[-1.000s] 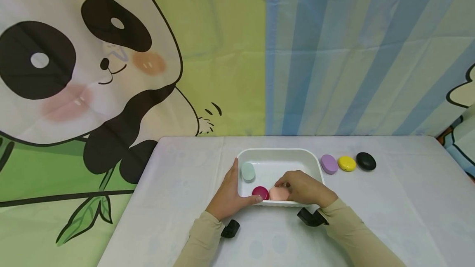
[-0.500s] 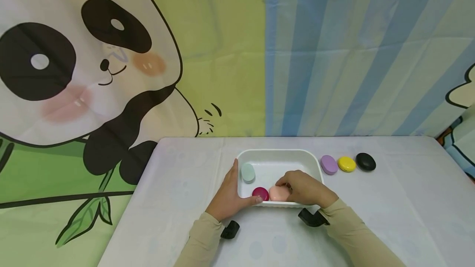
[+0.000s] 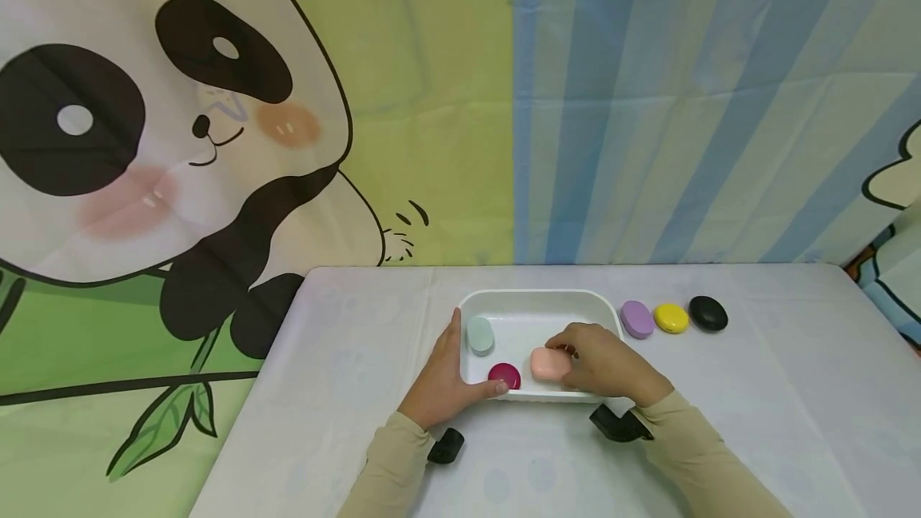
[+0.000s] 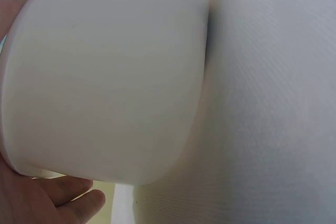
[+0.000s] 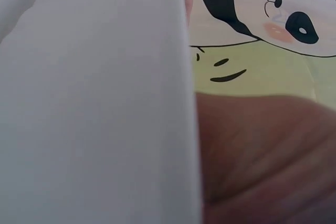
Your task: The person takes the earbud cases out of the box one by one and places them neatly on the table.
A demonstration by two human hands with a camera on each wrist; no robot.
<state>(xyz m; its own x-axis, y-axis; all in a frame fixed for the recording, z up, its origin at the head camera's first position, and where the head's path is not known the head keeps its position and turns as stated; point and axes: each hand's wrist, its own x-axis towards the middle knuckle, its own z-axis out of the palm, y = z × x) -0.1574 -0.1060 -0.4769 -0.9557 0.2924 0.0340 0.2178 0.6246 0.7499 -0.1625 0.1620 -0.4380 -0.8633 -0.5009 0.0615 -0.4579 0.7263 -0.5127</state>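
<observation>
My right hand [image 3: 612,362] pinches a pink, rounded-square pebble-like piece [image 3: 549,364] inside the white tray [image 3: 521,330], near its front wall. A shiny magenta disc [image 3: 504,375] lies to its left, with a gap between them. Toward the tray's left end sits a pale mint rounded piece [image 3: 480,336]. My left hand [image 3: 448,386] grips the tray's front left corner, thumb over the front rim, fingers along the left side. In the left wrist view, fingertips [image 4: 89,203] show past the tray's outer wall [image 4: 105,77]. The right wrist view shows part of the hand [image 5: 268,156] behind the tray wall [image 5: 100,103].
Right of the tray, a purple oval piece [image 3: 637,319], a yellow one [image 3: 671,317] and a black one [image 3: 708,313] lie in a row on the white-covered table [image 3: 791,406]. A printed panda curtain [image 3: 403,102] hangs behind the table. Black wrist mounts [image 3: 446,446] sit below both hands.
My right hand has moved slightly right and away from the front wall with the pink piece, opening a gap to the magenta disc. The left hand and tray stay put.
</observation>
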